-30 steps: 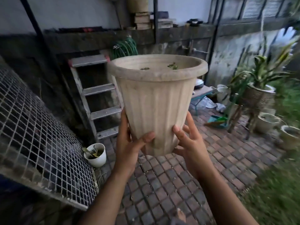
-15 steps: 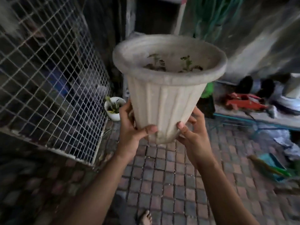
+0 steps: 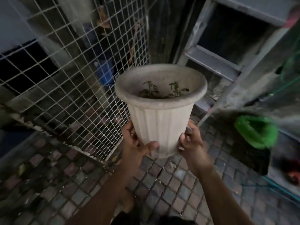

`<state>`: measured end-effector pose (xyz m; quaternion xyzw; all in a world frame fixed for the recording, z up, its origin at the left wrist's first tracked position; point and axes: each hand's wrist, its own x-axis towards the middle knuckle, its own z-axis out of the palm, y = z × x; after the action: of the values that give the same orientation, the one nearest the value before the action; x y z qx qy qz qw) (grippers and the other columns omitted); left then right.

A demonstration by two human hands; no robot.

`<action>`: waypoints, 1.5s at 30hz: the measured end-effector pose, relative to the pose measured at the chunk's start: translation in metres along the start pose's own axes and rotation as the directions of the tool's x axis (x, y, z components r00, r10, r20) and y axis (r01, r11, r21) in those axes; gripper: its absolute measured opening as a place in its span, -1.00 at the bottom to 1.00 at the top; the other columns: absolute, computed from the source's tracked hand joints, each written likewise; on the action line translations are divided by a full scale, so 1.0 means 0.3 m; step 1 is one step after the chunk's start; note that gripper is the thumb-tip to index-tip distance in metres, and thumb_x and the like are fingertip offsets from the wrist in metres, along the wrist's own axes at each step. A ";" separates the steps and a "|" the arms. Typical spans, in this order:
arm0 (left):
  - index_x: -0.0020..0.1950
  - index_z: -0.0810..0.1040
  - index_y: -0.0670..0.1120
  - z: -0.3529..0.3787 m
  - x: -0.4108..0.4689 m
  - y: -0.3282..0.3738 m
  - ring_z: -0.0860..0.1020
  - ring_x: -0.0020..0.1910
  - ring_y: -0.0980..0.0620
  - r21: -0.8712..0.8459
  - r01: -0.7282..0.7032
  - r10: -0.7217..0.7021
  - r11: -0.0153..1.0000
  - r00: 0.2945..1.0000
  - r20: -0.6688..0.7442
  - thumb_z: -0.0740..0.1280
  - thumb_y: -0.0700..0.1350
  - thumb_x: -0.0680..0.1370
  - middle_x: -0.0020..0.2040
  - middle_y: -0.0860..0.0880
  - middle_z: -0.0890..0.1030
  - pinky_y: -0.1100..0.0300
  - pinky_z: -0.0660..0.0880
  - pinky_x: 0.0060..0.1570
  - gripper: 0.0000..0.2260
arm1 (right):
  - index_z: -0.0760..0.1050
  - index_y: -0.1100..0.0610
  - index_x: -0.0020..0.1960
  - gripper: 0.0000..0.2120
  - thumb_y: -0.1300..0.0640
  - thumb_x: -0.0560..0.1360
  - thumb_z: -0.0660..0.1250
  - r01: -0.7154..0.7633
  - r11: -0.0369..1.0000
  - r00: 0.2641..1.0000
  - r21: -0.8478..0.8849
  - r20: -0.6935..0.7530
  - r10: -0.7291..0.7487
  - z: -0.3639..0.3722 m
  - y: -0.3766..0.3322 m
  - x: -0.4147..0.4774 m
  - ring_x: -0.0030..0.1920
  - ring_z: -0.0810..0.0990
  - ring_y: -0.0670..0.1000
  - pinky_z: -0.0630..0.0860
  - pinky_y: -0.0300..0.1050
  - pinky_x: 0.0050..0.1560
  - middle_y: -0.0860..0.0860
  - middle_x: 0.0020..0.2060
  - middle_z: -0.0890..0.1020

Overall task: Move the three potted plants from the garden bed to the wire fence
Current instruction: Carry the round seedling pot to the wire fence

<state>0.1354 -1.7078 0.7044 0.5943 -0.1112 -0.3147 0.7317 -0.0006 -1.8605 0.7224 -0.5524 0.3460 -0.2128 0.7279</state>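
A tall, ribbed, off-white pot [image 3: 159, 120] with two small green seedlings inside is held upright in the air in front of me. My left hand [image 3: 135, 144] grips its lower left side and my right hand [image 3: 190, 141] grips its lower right side. The white wire fence [image 3: 69, 78] leans just to the left of the pot, its lower corner meeting the brick paving near my left hand. The pot hides the ground directly behind it.
A metal ladder [image 3: 227, 59] leans against the wall behind and to the right of the pot. A green bowl-like item [image 3: 256, 132] lies at the right. Brick paving [image 3: 73, 184] covers the ground below. A blue object [image 3: 105, 73] sits behind the fence.
The view has swung left and closer to the fence. The pot, still held in both hands, now sits lower and next to the fence's corner; the small white pot has gone out of sight.
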 end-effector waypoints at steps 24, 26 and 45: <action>0.59 0.03 -0.17 -0.295 0.825 -1.522 0.43 0.55 -0.05 0.241 -0.018 0.125 0.970 0.891 -0.436 0.69 0.10 0.29 0.58 -0.06 0.37 0.02 0.52 0.42 0.14 | 0.36 0.02 0.43 -0.42 0.21 0.45 0.39 -0.110 0.985 0.881 -0.130 0.445 0.157 -0.167 1.478 1.244 0.45 0.47 0.05 0.55 0.10 0.38 0.13 0.49 0.42; 0.63 0.01 -0.15 -0.370 0.845 -1.683 0.39 0.58 -0.08 0.257 -0.045 0.158 0.965 0.885 -0.438 0.70 0.19 0.25 0.62 -0.11 0.33 -0.01 0.46 0.49 0.21 | 0.36 0.02 0.44 -0.42 0.20 0.46 0.41 -0.123 0.987 0.877 -0.106 0.453 0.158 -0.169 1.691 1.264 0.47 0.46 0.13 0.50 0.30 0.40 0.15 0.49 0.43; 0.23 0.53 0.13 -0.725 1.074 -2.222 0.67 0.22 0.24 0.415 -0.087 0.289 0.906 0.843 -0.453 0.73 -0.06 0.25 0.17 0.23 0.72 0.34 0.60 0.16 -0.36 | 0.38 -0.07 0.35 -0.52 0.21 0.48 0.36 -0.102 0.993 0.823 0.063 0.566 0.049 -0.036 2.294 1.566 0.29 0.58 -0.05 0.64 0.00 0.07 -0.11 0.29 0.54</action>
<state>0.2836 -1.7885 -0.0487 0.7711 -0.0334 -0.0459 0.6341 0.2564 -1.9869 -0.0602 -0.5428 0.1276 -0.0269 0.8297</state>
